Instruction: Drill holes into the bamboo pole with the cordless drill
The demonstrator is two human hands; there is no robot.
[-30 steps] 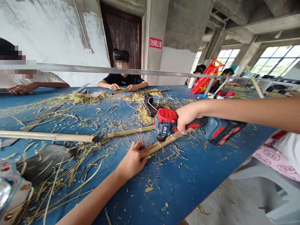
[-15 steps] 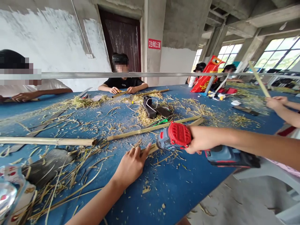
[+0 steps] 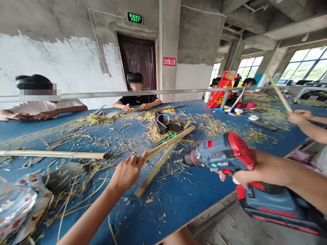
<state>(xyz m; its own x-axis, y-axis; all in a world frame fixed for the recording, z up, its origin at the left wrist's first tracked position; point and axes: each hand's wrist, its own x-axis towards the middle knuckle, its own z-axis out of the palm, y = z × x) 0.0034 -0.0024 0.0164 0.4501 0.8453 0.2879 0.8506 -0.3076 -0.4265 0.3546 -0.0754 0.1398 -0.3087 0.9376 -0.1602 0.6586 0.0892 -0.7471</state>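
Note:
My left hand [image 3: 127, 172] is closed round the near end of a thin bamboo stick [image 3: 173, 137] and holds it lifted, slanting up toward the table's middle. A second bamboo stick [image 3: 155, 169] lies loose under it on the blue table [image 3: 194, 200]. My right hand [image 3: 241, 175] grips the handle of a blue and red cordless drill [image 3: 219, 156], held off the table at the near edge with its chuck pointing left toward the sticks.
Bamboo shavings litter the table. A long bamboo pole [image 3: 53, 154] lies at the left, a patterned bag [image 3: 17, 204] at the near left corner. A black charger with cable [image 3: 160, 123] sits mid-table. Other people sit on the far side and at the right.
My right hand pulled the drill off the stick, back toward the near edge, and turned it level. My left hand closed on the stick and lifted its far end.

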